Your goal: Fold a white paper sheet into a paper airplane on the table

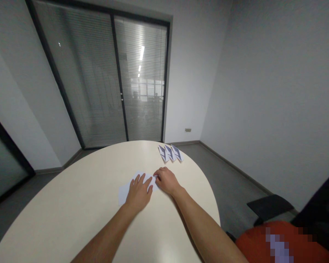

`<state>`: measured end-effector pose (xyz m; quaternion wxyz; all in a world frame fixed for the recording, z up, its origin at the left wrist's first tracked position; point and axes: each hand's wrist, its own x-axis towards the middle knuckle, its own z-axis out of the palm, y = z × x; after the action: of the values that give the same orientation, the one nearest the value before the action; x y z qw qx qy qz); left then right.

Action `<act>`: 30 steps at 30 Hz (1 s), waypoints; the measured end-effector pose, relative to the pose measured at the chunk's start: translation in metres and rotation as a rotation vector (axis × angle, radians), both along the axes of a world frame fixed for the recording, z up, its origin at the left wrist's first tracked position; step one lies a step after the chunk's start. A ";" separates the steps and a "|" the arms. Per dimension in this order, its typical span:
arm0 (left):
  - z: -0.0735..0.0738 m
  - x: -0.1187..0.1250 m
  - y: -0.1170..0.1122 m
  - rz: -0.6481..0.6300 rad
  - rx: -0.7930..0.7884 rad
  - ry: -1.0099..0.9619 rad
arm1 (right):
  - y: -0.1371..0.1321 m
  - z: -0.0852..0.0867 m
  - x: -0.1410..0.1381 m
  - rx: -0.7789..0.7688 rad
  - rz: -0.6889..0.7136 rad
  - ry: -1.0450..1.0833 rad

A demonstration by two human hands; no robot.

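Observation:
A sheet of white paper (123,193) lies on the round cream table, its far edge angled as if folded. My left hand (139,193) rests flat on the sheet with its fingers spread. At the paper's right end, my right hand (166,179) has its fingers curled and pinched on the edge or corner. The fingertips hide just how much paper is between them. Beyond my right hand, three folded paper pieces (170,153) stand side by side near the table's far right edge.
The round table (79,204) fills the lower middle of the view. An office chair with a red seat (254,241) and black armrest (274,206) is at the lower right. Glass panels with blinds (142,109) and grey walls lie beyond the table.

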<state>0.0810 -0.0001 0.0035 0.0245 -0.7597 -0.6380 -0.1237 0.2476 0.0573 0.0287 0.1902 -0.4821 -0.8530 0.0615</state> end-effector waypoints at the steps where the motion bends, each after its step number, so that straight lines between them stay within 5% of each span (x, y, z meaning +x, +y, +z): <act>1: 0.000 0.000 0.000 -0.001 -0.002 0.003 | 0.000 0.000 0.000 -0.002 -0.001 -0.002; 30: 0.009 -0.001 0.003 0.069 -0.047 0.026 | -0.013 0.011 -0.005 -0.011 -0.007 -0.097</act>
<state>0.0805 0.0027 0.0126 0.0190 -0.7391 -0.6662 -0.0979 0.2424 0.0442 0.0402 0.1460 -0.4884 -0.8593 0.0422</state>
